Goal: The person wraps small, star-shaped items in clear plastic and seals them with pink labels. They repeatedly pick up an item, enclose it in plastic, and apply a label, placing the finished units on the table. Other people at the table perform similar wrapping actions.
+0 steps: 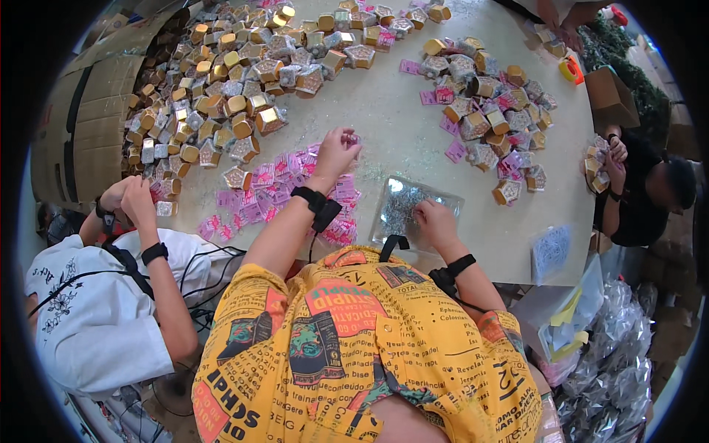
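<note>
My left hand (337,156) is raised over the table just beyond a pile of pink printed tags (277,181). Its fingers are closed on a small pink piece that looks like one of those tags. Down in a clear shallow tray (456,203) my right hand (436,223) has its fingertips pinched together. Many tiny silver metal pieces (402,210) fill this tray; they are too small for me to tell their kind. Whatever the right fingertips hold, if anything, is hidden.
Gold-and-silver glittery house-shaped ornaments (269,70) heap at the far left. Another heap (487,96), some with pink tags, lies at right. A plastic bag (552,251) sits by the right edge. Co-workers' hands (136,203) work at left, others (614,156) at right. Orange tape (570,70) lies far right.
</note>
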A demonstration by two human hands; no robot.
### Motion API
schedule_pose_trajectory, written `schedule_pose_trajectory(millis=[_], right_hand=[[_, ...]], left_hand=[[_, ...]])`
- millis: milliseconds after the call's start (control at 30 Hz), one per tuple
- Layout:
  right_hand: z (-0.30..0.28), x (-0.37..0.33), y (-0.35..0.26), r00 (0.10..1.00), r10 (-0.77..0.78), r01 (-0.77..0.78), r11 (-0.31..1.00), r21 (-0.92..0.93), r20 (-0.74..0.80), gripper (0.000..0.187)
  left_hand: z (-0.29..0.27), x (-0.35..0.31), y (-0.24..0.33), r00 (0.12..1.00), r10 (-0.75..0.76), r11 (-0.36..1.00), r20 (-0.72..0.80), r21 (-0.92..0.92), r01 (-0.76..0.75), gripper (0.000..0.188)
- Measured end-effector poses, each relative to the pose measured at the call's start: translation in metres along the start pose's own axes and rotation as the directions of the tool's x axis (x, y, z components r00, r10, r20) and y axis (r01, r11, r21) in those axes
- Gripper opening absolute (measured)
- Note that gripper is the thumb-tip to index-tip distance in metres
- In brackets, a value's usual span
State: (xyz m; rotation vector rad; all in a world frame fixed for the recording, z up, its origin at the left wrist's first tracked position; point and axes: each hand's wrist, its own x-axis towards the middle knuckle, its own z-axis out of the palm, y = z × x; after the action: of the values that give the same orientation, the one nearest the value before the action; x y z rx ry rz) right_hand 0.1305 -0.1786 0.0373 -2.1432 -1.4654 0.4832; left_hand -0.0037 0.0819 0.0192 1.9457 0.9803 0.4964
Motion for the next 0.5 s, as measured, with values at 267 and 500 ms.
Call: schedule_pose_trajectory(millis=[267, 500], right_hand=[[0.013, -0.006, 0.011, 0.994, -0.07, 0.084, 0.978, -0.193, 0.078, 0.006], [-0.03, -0.009, -0.02, 0.997, -0.028, 0.031, 0.999, 0.04, -0.075, 0.006]], left_hand=[[-0.03, -0.016, 0.024, 0.966, -0.247, 0.717, 0.081, -0.655, 0.238, 0.037], [-0.038, -0.033, 0.043, 0.919, -0.308, 0.536, 0.247, -0.753, 0.382, 0.032]])
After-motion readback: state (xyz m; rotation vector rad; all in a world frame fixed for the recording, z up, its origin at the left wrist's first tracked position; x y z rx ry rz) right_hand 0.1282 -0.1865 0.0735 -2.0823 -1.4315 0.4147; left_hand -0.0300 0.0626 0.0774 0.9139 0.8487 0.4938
